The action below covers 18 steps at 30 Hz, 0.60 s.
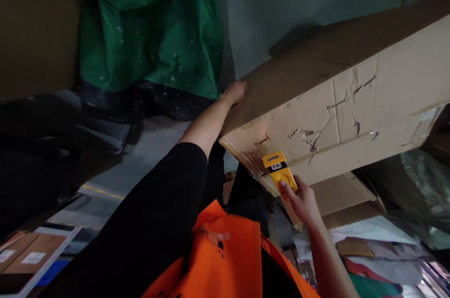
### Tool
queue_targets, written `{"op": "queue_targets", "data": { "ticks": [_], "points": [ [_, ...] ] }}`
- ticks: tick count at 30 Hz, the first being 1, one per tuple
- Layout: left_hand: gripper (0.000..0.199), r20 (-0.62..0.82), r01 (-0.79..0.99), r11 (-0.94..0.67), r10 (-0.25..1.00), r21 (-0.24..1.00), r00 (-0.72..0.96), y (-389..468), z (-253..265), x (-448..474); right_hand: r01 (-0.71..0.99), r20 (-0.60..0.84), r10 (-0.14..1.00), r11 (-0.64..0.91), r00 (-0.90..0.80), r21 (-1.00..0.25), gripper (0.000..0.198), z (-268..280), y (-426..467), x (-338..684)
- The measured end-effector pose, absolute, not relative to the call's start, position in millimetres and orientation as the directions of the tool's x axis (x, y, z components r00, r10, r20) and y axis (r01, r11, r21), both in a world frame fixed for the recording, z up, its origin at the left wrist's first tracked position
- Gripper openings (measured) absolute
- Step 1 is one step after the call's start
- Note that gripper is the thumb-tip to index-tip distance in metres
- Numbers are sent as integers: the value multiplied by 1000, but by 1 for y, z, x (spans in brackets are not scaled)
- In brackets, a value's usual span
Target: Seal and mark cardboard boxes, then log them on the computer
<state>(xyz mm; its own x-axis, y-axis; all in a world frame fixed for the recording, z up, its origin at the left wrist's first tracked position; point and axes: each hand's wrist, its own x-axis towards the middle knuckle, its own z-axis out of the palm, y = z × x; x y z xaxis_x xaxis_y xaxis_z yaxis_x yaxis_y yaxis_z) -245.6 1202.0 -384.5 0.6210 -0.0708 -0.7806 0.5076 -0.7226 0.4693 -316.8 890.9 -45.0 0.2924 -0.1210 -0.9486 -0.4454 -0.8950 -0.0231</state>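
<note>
A large cardboard box with torn, creased cardboard on its pale face slants across the right half of the head view. At the far edge of its darker side, near the left end, my left hand grips with bent fingers; the fingertips are partly hidden. My right hand is closed around a flat yellow handheld object with a black band and a small white label. The thumb presses on its front face, and its upper end is close in front of the box's pale face. Whether it touches the cardboard, I cannot tell.
A green plastic-like sack with a black bottom stands left of the box. Another cardboard box lies beneath the large one. Labelled cartons are at the lower left, and sheets and wrapped goods at the lower right. Grey floor shows beyond.
</note>
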Motion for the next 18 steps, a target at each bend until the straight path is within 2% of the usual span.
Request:
{"op": "queue_targets", "data": {
  "ticks": [4, 8, 10, 12, 15, 16, 18],
  "points": [
    [43, -775, 515, -728, -37, 454, 631, 1202, -381, -244, -434, -949, -116, -900, 295, -25, 70, -48, 892, -318],
    [45, -761, 622, -719, 203, 312, 616, 1214, -370, -250, -436, -947, -109, -899, 301, -35, 72, -51, 889, -319],
    [47, -746, 693, -645, 278, 322, 605, 1223, -354, -259, -436, -947, -106, -899, 304, -40, 73, -52, 887, -319],
    [49, -719, 691, -560, 225, 457, 658, 1226, -330, -274, -427, -945, -101, -903, 311, -44, 73, -52, 884, -320],
    [59, -674, 607, -420, -16, 675, 738, 1212, -290, -296, -411, -941, -100, -910, 324, -45, 71, -52, 882, -322],
    [64, -684, 607, -383, -97, 696, 723, 1204, -281, -301, -414, -941, -99, -909, 324, -47, 71, -52, 881, -323],
    [72, -747, 651, -380, -214, 657, 629, 1188, -277, -300, -420, -941, -96, -906, 323, -52, 71, -52, 881, -325]
  ]
}}
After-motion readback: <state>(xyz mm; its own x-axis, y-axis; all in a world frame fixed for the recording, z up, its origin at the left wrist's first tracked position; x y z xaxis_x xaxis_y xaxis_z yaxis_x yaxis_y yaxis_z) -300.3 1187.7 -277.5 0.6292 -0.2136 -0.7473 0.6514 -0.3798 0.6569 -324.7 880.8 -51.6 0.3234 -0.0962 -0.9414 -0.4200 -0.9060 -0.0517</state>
